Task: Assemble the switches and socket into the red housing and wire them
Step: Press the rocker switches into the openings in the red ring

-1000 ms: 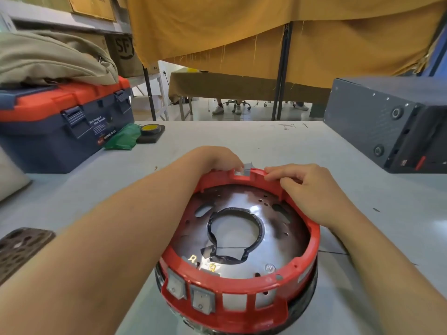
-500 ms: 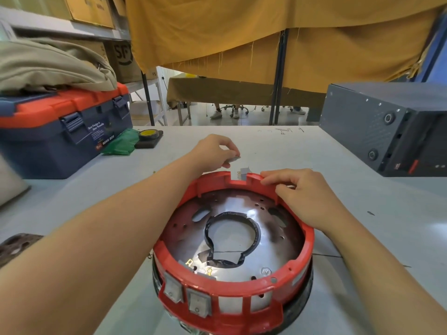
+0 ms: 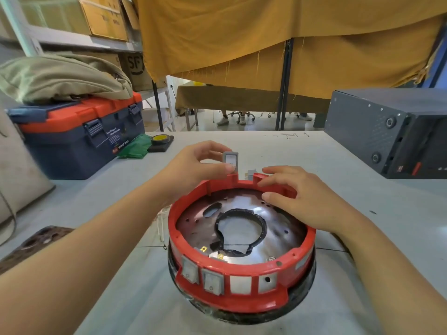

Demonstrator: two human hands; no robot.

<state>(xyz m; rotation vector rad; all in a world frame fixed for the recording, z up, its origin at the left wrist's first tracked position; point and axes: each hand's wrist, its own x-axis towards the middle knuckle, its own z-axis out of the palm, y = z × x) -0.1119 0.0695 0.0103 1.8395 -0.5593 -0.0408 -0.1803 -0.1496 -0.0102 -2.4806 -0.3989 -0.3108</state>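
Since half a second back I've lifted my left hand point(image 3: 193, 165) off the rim, and it now pinches a grey switch point(image 3: 231, 160) between thumb and fingertips, held upright just above the notch point(image 3: 244, 181) at 12 o'clock on the red housing point(image 3: 242, 274). My right hand point(image 3: 300, 201) grips nothing; its fingers are draped over the rim at about 1 o'clock to steady the thing on the bench point(image 3: 387, 226).

To do this bit right, I reckon I should square the switch to the slot first, keep it vertical, and push straight down rather than rocking it in, with the right hand bracing the wall so it doesn't flex. Two switches point(image 3: 202, 274) already sit in the rim at 6 to 7 o'clock, with two slots beside them looking unfilled.

What I can't make out: the terminals under the switch are hidden by my thumb, so its orientation is a guess. Another small grey part point(image 3: 251, 174) sits just behind the rim, half hidden, and I can't tell what it is. No wiring is clearly visible except some pale strands at 9 o'clock.
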